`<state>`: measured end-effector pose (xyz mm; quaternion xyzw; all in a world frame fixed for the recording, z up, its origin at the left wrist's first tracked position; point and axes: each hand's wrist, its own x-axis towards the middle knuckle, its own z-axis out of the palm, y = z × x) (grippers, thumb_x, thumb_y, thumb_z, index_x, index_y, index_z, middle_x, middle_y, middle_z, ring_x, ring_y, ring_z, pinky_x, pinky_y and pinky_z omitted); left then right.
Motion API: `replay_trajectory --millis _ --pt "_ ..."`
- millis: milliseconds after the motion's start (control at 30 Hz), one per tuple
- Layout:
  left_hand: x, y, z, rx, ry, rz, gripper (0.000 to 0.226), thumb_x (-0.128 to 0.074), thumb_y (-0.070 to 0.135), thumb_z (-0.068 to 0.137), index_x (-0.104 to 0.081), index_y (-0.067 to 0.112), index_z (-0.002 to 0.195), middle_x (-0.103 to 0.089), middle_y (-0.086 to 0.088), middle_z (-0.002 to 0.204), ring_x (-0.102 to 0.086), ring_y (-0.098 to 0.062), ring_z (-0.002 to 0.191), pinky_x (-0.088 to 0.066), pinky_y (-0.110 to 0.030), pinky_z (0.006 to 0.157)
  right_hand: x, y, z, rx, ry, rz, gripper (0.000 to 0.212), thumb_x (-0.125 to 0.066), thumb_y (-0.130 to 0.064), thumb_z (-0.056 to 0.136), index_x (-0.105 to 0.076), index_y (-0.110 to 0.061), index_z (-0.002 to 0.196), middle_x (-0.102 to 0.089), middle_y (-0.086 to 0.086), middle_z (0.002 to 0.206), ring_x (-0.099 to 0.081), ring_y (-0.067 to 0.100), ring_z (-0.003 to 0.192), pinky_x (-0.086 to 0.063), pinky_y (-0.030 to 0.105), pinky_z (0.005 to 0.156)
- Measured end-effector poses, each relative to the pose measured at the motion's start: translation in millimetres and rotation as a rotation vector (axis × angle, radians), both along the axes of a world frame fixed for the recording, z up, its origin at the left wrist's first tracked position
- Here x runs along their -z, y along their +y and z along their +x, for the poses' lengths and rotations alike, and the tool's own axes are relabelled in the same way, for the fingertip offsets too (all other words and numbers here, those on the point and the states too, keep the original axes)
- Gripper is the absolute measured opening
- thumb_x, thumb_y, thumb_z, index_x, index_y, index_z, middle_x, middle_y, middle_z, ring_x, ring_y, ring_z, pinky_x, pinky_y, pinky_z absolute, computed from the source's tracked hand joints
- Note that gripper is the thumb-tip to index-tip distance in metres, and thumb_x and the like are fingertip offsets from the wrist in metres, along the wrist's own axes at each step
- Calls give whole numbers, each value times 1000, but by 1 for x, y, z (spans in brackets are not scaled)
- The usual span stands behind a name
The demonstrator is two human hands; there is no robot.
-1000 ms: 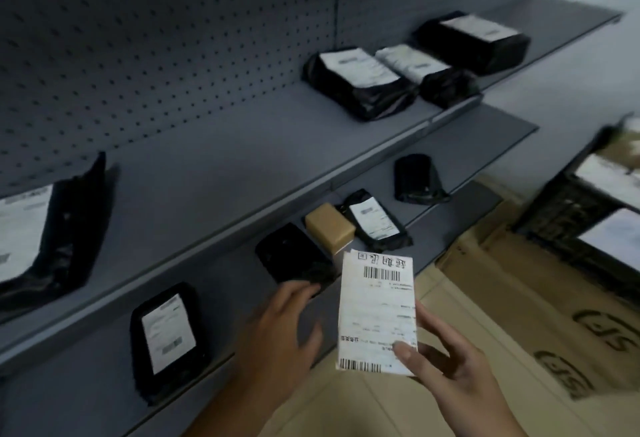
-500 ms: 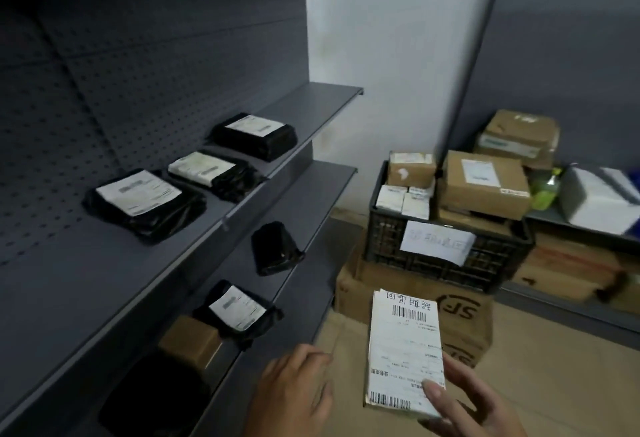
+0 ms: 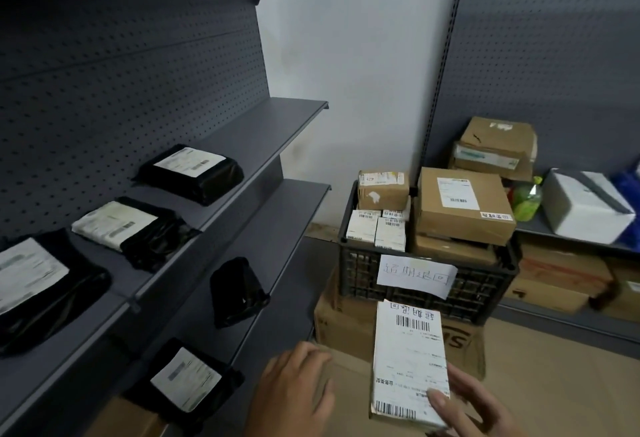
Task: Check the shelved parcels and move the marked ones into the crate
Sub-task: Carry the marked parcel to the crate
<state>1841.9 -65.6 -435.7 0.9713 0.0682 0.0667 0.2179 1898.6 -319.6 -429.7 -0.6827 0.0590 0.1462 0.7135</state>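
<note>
The labelled parcel (image 3: 408, 364), pinched at its lower end by my right hand (image 3: 485, 409), has swung away from the shelf (image 3: 277, 131) and now hangs before the black crate (image 3: 360, 274), my left hand (image 3: 294, 391) loose and empty beside it, so dropping it in looks next.

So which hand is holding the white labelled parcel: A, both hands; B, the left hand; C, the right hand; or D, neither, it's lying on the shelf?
C: the right hand holds the white labelled parcel, thumb pressed on its label, while the left hand hovers open beside it without touching it.
</note>
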Motion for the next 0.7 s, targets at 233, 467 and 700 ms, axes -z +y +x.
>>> replay_trajectory --millis 233,467,700 --pt "15 47 121 70 -129 16 37 -48 47 89 -66 34 118 -56 20 112 -55 -4 106 -48 -27 93 10 49 104 25 46 1 51 -87 -18 62 -77 -19 111 -78 -2 110 -78 26 90 -62 48 82" --pt "9 94 223 114 -94 30 52 -31 53 92 -61 33 129 -53 20 119 -48 -2 116 -37 -22 104 12 101 196 24 51 -14 40 -87 -11 72 -77 -19 109 -78 0 110 -77 15 85 -63 35 65" --pt "26 119 308 102 -50 7 49 -34 54 92 -64 32 124 -55 19 118 -51 -5 116 -41 -29 103 25 133 275 -3 69 -32 49 -86 -29 65 -76 -24 113 -77 -9 111 -77 19 94 -61 35 73"
